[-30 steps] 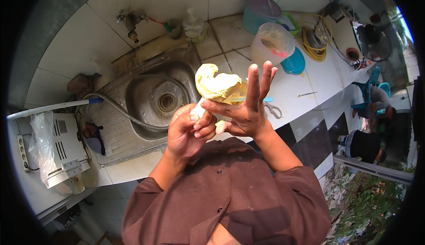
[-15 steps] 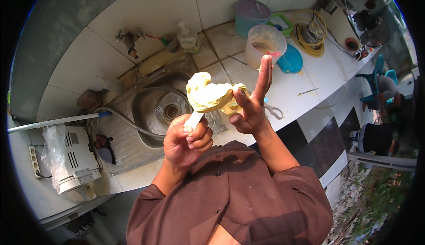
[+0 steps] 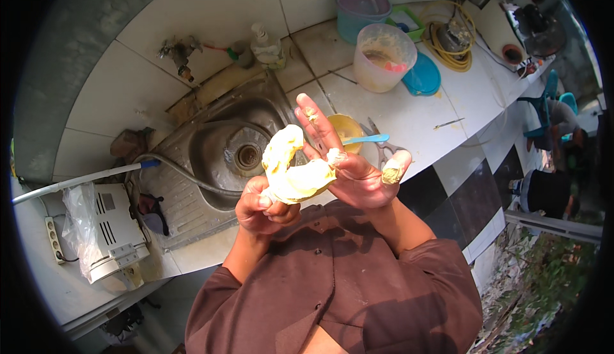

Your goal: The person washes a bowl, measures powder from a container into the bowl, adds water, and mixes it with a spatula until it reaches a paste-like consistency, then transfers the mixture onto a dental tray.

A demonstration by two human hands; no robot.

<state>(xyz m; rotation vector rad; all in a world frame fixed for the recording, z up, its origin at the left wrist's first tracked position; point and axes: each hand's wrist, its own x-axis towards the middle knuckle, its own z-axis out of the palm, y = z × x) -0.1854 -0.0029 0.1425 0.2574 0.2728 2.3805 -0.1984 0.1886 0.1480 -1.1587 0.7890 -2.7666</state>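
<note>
My left hand (image 3: 259, 210) is closed around the lower end of a curved, hook-shaped piece thickly coated in yellow paste (image 3: 300, 184); its white handle is now mostly hidden. My right hand (image 3: 358, 178) is turned palm up with fingers spread, close by the right end of the piece. Yellow smears cling to its fingertips and thumb. Behind that hand stands a bowl of yellow paste (image 3: 346, 125), with a blue-handled spreader (image 3: 371, 139) lying across it. Grey-handled scissors (image 3: 391, 152) rest beside the bowl, partly covered by my fingers.
A steel sink (image 3: 211, 140) with a grey hose lies left of my hands, under a wall tap (image 3: 181, 56). On the tiled counter are a soap bottle (image 3: 267, 48), a cloudy tub (image 3: 384, 60), a blue lid (image 3: 422, 74) and coiled yellow hose (image 3: 457, 60). A white appliance (image 3: 118, 223) stands at left.
My right hand has rolled from upright to palm up and moved lower, uncovering the bowl and spreader. My left hand has tilted the coated piece, so its curve opens more and the handle shows less.
</note>
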